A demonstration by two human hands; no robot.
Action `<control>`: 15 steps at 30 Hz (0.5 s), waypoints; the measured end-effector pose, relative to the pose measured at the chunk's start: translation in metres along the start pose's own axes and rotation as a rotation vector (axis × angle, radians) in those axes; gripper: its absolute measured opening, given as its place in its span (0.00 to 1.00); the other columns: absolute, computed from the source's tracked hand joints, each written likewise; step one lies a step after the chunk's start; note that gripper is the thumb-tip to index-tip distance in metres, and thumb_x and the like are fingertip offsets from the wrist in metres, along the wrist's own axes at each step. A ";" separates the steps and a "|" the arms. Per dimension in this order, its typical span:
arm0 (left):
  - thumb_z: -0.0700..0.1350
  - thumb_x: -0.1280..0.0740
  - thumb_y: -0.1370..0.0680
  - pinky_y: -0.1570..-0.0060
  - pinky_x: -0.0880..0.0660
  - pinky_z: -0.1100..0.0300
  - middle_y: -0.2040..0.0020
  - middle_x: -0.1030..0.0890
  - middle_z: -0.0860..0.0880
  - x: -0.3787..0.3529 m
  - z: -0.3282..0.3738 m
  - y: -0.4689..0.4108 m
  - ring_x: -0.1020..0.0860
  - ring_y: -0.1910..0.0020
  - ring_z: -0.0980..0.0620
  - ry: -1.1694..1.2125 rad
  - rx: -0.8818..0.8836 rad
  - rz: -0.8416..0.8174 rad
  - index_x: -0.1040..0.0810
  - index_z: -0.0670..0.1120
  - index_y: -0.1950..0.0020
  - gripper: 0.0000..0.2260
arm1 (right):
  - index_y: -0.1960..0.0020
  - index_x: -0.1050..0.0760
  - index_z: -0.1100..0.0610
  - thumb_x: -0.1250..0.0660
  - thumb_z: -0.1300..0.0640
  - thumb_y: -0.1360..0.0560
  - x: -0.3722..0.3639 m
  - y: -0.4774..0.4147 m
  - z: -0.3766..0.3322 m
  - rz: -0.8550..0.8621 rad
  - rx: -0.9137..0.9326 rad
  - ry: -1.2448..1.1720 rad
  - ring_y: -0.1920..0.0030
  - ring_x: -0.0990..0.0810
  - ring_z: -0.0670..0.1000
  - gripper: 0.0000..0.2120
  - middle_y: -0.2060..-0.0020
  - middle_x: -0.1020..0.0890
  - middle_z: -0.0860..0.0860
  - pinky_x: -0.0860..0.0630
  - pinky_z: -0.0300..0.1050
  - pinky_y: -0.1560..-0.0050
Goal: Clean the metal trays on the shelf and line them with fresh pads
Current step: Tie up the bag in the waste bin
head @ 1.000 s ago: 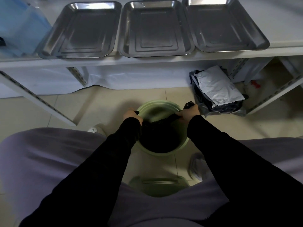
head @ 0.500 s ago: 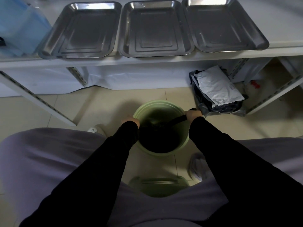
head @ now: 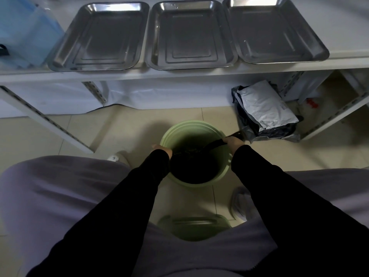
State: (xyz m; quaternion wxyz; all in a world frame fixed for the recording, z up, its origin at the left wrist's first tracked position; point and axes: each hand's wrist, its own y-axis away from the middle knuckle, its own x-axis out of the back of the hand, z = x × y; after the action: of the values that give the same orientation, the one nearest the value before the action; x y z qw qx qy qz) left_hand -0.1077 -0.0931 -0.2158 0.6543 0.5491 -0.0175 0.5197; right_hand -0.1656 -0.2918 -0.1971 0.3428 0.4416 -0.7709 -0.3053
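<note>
Three bare metal trays stand side by side on the white shelf (head: 179,76): left tray (head: 99,37), middle tray (head: 191,37), right tray (head: 273,31). Below them on the floor is a green bucket (head: 179,126). Over its mouth I hold a dark cloth (head: 201,149), twisted into a rope. My left hand (head: 162,148) grips one end at the bucket's left rim. The other end is gripped by my right hand (head: 233,141) at the right rim.
A stack of blue pads (head: 26,37) lies at the shelf's left end. A grey and black plastic parcel (head: 265,110) sits on the floor to the right of the bucket. A second green container (head: 193,226) stands between my knees. Slanted shelf struts (head: 46,118) reach the floor.
Both hands have lowered toward the bucket rim and drawn apart, stretching the twisted cloth tighter; the right hand has moved further right.
</note>
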 end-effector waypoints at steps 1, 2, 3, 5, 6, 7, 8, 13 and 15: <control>0.40 0.37 0.22 0.68 0.27 0.57 0.33 0.28 0.36 0.000 -0.001 -0.002 0.24 0.39 0.40 0.014 -0.008 0.008 0.42 0.35 0.26 0.27 | 0.36 0.30 0.65 0.41 0.55 0.20 -0.001 -0.002 -0.001 -0.010 -0.011 -0.037 0.67 0.34 0.50 0.17 0.66 0.33 0.53 0.33 0.45 0.52; 0.40 0.37 0.22 0.70 0.28 0.59 0.34 0.27 0.36 0.001 -0.001 -0.002 0.23 0.40 0.41 0.033 -0.015 0.027 0.42 0.35 0.26 0.27 | 0.44 0.27 0.65 0.41 0.55 0.20 -0.003 -0.001 -0.003 -0.030 -0.009 -0.056 0.66 0.33 0.51 0.13 0.66 0.32 0.53 0.32 0.46 0.51; 0.40 0.37 0.22 0.71 0.28 0.59 0.35 0.26 0.36 0.002 -0.002 -0.001 0.22 0.43 0.41 0.033 -0.028 0.044 0.41 0.35 0.26 0.26 | 0.54 0.26 0.64 0.42 0.56 0.19 -0.006 -0.004 -0.003 -0.037 0.000 -0.070 0.66 0.31 0.51 0.12 0.66 0.31 0.53 0.31 0.47 0.51; 0.40 0.37 0.21 0.75 0.33 0.61 0.36 0.26 0.36 0.005 -0.002 -0.002 0.21 0.49 0.42 0.050 -0.039 0.056 0.42 0.34 0.27 0.26 | 0.62 0.30 0.60 0.42 0.57 0.19 -0.009 -0.011 -0.002 -0.054 0.014 -0.056 0.63 0.28 0.53 0.14 0.66 0.29 0.53 0.29 0.49 0.46; 0.40 0.37 0.21 0.74 0.34 0.61 0.36 0.27 0.37 0.006 -0.002 -0.003 0.22 0.47 0.42 0.066 -0.040 0.072 0.43 0.35 0.27 0.26 | 0.59 0.29 0.60 0.42 0.57 0.19 -0.010 -0.010 -0.003 -0.053 0.014 -0.050 0.59 0.26 0.54 0.11 0.65 0.28 0.53 0.29 0.50 0.42; 0.40 0.37 0.21 0.72 0.33 0.60 0.35 0.27 0.37 0.006 -0.003 -0.004 0.23 0.43 0.41 0.078 -0.037 0.080 0.45 0.35 0.26 0.27 | 0.54 0.29 0.60 0.42 0.57 0.19 -0.012 -0.012 -0.003 -0.062 0.018 -0.044 0.54 0.26 0.55 0.08 0.64 0.28 0.53 0.30 0.50 0.39; 0.39 0.37 0.21 0.70 0.32 0.59 0.35 0.28 0.37 0.006 -0.002 -0.002 0.25 0.40 0.41 0.087 -0.029 0.081 0.47 0.35 0.25 0.28 | 0.50 0.29 0.58 0.42 0.57 0.19 -0.012 -0.009 -0.004 -0.071 0.013 -0.007 0.50 0.28 0.55 0.06 0.62 0.27 0.53 0.31 0.49 0.38; 0.37 0.37 0.21 0.42 0.28 0.53 0.29 0.36 0.38 0.009 0.004 0.004 0.29 0.35 0.40 0.204 -0.027 0.059 0.59 0.42 0.22 0.36 | 0.31 0.33 0.65 0.41 0.55 0.20 -0.013 -0.007 -0.012 -0.038 0.033 0.125 0.40 0.28 0.56 0.21 0.42 0.27 0.58 0.33 0.46 0.42; 0.38 0.37 0.22 0.39 0.29 0.52 0.27 0.38 0.38 0.012 0.007 0.003 0.30 0.34 0.40 0.199 -0.038 0.071 0.60 0.45 0.22 0.38 | 0.28 0.37 0.66 0.42 0.56 0.19 -0.013 -0.003 -0.021 -0.032 0.055 0.178 0.37 0.29 0.54 0.23 0.32 0.30 0.60 0.33 0.47 0.40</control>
State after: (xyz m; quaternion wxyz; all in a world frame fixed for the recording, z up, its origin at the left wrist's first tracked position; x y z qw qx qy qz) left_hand -0.1004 -0.0902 -0.2040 0.6443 0.4813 0.0185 0.5940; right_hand -0.1431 -0.2852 -0.1908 0.3929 0.4884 -0.7384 -0.2488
